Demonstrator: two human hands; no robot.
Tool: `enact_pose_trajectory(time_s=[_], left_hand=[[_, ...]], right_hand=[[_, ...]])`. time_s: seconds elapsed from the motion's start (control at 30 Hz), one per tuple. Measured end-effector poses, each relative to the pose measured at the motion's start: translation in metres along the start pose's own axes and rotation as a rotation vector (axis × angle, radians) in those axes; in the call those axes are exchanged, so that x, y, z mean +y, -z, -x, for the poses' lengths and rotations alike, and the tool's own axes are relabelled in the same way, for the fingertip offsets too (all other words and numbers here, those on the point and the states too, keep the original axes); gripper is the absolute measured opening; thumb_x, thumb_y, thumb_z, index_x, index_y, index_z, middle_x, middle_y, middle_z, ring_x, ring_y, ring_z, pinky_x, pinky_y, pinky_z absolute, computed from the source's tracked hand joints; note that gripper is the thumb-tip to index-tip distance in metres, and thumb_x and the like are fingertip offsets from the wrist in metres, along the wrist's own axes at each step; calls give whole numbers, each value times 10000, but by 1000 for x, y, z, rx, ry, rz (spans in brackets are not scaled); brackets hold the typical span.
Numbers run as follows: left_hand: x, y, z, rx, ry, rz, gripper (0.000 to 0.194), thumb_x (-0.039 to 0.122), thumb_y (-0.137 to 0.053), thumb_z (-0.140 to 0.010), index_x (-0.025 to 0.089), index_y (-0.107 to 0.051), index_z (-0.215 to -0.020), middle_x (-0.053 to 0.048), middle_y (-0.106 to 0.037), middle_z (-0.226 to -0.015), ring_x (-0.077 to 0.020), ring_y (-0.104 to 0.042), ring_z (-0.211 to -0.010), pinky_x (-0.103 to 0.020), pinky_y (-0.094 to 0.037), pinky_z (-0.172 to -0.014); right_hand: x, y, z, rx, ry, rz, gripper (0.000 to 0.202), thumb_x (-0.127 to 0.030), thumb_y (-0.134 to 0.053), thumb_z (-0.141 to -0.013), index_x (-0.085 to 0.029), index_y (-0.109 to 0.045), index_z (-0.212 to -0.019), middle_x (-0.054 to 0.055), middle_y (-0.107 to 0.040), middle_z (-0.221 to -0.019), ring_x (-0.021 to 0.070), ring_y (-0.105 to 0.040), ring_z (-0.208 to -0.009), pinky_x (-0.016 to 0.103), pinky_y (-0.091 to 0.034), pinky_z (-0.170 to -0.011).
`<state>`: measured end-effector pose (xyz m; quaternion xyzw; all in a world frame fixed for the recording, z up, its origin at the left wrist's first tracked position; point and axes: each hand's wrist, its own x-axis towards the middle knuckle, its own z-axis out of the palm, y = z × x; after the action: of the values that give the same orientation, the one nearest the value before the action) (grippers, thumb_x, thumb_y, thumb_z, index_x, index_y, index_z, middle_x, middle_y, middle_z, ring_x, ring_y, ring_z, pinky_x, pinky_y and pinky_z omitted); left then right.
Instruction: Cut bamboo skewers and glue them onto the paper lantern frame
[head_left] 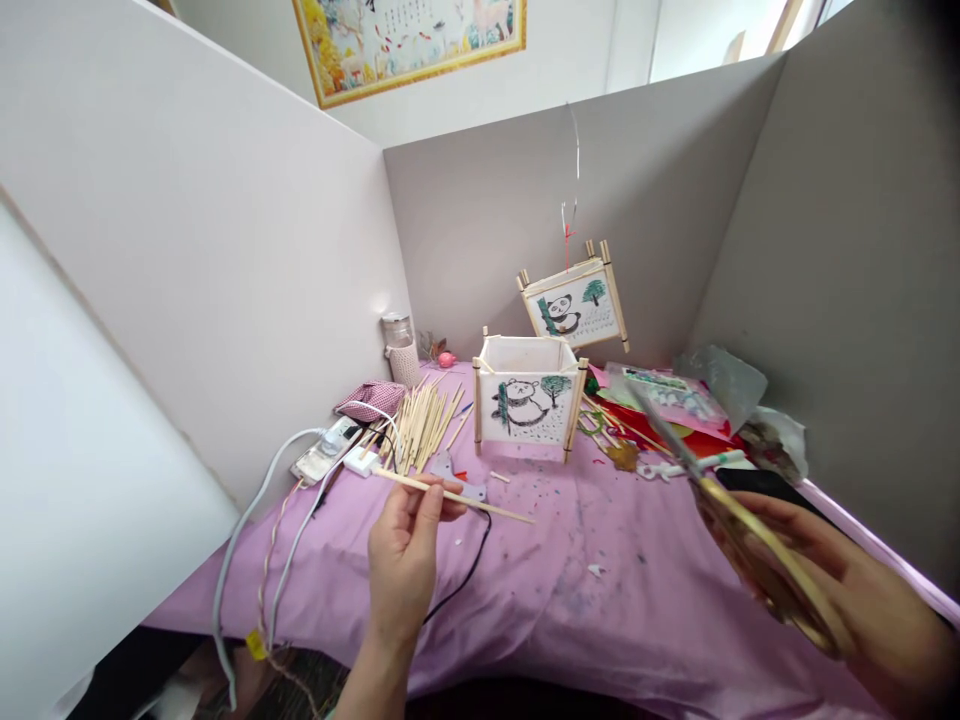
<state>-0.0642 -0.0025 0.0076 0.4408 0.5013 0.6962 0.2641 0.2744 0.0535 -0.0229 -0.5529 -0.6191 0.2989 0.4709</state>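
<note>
My left hand (411, 530) is closed around a thin wooden stick (491, 508), pinched between thumb and fingers above the table. At the right, my right hand (832, 580) grips a pair of scissors with gold handles (780, 560); the blades point up and away, blurred. Beyond both hands stands a square lantern frame (527, 408) of wooden sticks and white panels, with a panda and a tree drawn on its front. A similar panda lantern (576, 308) hangs tilted behind it from a red string and wire.
Many loose wooden sticks (420, 425) lie at the left beside a power strip (328, 452), cables and a bottle (400, 350). Plastic bags, red paper (637, 415) and craft bits crowd the right. Grey partitions (525, 210) enclose the purple-covered table (540, 600).
</note>
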Motion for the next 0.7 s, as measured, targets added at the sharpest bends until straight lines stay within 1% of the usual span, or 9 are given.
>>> enact_pose_trajectory(time_s=[0.1,0.13,0.2,0.27,0.37,0.43,0.53,0.6,0.7], left_hand=[[1,0,0,12,49,98,256,385,-605,-848,145,-618,-935,-71,-687,-909,-162,-659,-726,-305,-548,-732],[2,0,-1,15,59,140,251,382,-608,-847,144,-621,-925,-66,-683,-905,-155,-656,-718,-301,-547,-733],[3,-1,-2,23,54,211,228,368,-613,-847,149,-624,-911,-48,-673,-895,-143,-650,-706,-297,-546,-736],[6,-3,-1,35,20,246,207,352,-617,-846,156,-625,-912,-37,-665,-882,-141,-648,-701,-302,-546,-738],[11,-6,4,63,-60,200,189,331,-626,-840,163,-634,-927,-41,-666,-868,-159,-653,-722,-305,-543,-736],[15,-9,8,78,-130,113,164,307,-633,-835,167,-645,-921,-47,-663,-869,-171,-655,-744,-303,-541,-738],[21,-12,13,58,-255,19,99,255,-634,-831,179,-659,-889,-51,-646,-882,-180,-650,-765,-300,-540,-734],[24,-12,14,45,-318,4,66,224,-625,-833,189,-658,-878,-51,-640,-893,-181,-647,-772,-300,-541,-727],[26,-10,14,6,-341,-6,67,194,-608,-840,198,-652,-891,-48,-643,-892,-177,-644,-774,-306,-538,-740]], right_hand=[[-17,-15,19,-221,-24,-451,531,-603,-540,-783,-271,-502,-1195,49,-624,-712,154,-497,-393,279,-433,-345],[-23,-21,25,-330,-18,-489,526,-560,-520,-822,-259,-475,-1252,21,-591,-670,134,-456,-369,275,-435,-356],[-33,-34,37,-412,-6,-423,520,-516,-537,-832,-240,-488,-1270,18,-591,-675,128,-483,-395,251,-458,-380],[-42,-46,46,-411,22,-259,515,-452,-661,-750,-232,-555,-1204,65,-655,-818,184,-628,-605,258,-538,-512],[-51,-64,56,-445,137,-110,521,-333,-696,-699,-243,-567,-1195,67,-681,-921,249,-663,-868,279,-570,-662],[-53,-74,59,-453,214,-28,532,-291,-673,-710,-257,-537,-1223,51,-681,-920,246,-661,-875,280,-570,-667],[-52,-80,57,-335,353,177,539,-262,-702,-689,-275,-527,-1199,57,-657,-1006,233,-646,-826,310,-563,-687],[-50,-79,52,-293,445,282,553,-247,-707,-694,-280,-505,-1207,66,-631,-1049,220,-629,-801,321,-554,-690],[-48,-70,45,-331,532,347,556,-235,-700,-728,-273,-468,-1231,66,-613,-1039,207,-612,-822,305,-536,-702]])
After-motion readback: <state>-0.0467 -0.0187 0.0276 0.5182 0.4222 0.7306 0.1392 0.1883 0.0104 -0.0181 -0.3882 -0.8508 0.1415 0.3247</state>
